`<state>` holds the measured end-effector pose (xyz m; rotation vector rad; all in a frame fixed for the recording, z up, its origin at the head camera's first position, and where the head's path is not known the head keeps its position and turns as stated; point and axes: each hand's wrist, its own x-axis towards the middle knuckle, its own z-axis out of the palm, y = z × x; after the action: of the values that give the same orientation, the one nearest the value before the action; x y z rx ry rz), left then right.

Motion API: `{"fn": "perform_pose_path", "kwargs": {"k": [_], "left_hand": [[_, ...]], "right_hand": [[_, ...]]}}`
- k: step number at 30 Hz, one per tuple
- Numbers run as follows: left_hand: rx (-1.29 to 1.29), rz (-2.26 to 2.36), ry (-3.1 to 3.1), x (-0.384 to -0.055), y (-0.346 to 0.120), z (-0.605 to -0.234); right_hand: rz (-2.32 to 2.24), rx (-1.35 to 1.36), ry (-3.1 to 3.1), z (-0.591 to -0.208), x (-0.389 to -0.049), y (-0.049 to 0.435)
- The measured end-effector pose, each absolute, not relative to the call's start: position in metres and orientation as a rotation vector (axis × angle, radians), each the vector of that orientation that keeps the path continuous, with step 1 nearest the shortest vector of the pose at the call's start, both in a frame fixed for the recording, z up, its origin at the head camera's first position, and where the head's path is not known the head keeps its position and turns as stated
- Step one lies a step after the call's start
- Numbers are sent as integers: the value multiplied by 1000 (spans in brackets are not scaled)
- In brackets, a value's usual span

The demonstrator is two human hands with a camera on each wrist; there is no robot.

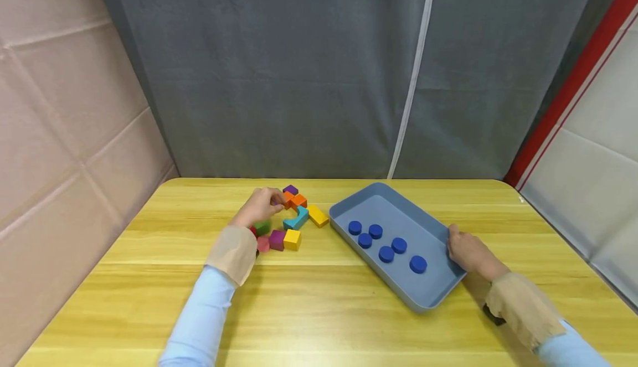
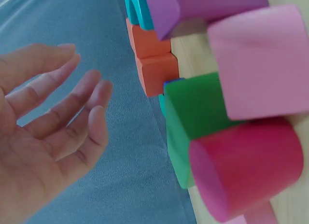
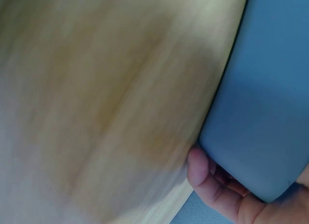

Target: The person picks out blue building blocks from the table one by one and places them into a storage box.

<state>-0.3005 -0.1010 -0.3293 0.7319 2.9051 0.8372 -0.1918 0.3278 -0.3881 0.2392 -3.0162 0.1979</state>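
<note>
My left hand (image 1: 261, 206) is over the left side of a group of colored toy blocks, beside the orange blocks (image 1: 299, 200). Its fingers are loosely bent and hold nothing in the left wrist view. Close to that hand there, a green block (image 2: 193, 108), a red cylinder (image 2: 248, 168) and a pink block (image 2: 265, 62) lie together. With my right hand (image 1: 473, 252) I grip the right rim of a blue-grey tray (image 1: 413, 201); the fingers curl around its outer corner in the right wrist view. Several blue discs (image 1: 386, 254) lie flat inside the tray.
A teal arch block (image 1: 294, 222) and a yellow block (image 1: 318, 216) lie between my left hand and the tray. A purple cube (image 1: 277, 240) and a yellow cube (image 1: 292, 240) sit nearer me. Behind the wooden table (image 1: 309, 311) hangs a grey curtain (image 1: 279, 79).
</note>
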Motion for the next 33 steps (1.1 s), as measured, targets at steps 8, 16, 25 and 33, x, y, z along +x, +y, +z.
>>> {"fn": "perform_pose_path", "kwargs": {"k": [8, 16, 25, 33], "left_hand": [[656, 828, 2916, -308, -106, -324], [635, 761, 2935, -314, -107, -321], [473, 662, 2895, -322, -103, -323], [357, 560, 2835, -325, -100, -325]], "right_hand": [[205, 265, -2990, -389, -191, 327], [202, 260, -2994, -389, -190, 327], [195, 279, -2962, -391, -187, 327], [193, 301, -2942, -390, -187, 327]]}}
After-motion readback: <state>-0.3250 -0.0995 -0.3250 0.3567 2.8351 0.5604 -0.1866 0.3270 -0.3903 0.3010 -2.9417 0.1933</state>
